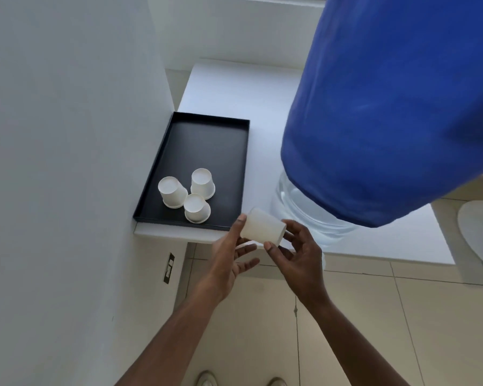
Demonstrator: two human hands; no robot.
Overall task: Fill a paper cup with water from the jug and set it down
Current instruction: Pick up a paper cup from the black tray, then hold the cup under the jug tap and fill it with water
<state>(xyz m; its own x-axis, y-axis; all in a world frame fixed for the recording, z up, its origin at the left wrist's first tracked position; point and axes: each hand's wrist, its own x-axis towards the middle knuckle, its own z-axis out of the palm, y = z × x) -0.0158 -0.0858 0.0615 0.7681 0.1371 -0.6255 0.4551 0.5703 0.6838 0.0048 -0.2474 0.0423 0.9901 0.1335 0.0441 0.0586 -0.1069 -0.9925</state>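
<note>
Holding paper cup [262, 225] sideways, both hands, beside jug [313, 215]

Count, head view. Paper cups: four in all; three upturned cups [173, 192] [203, 183] [197, 208] at centre left of the frame, one held cup [262, 225] at centre. Black tray [207, 118]: one. Water jug [388, 107]: one, upper right. Hands: two, left hand [229, 252] and right hand [299, 254]. Shoes [205, 379] [276, 381]: two, bottom edge. Wall socket [168, 268]: one.
</note>
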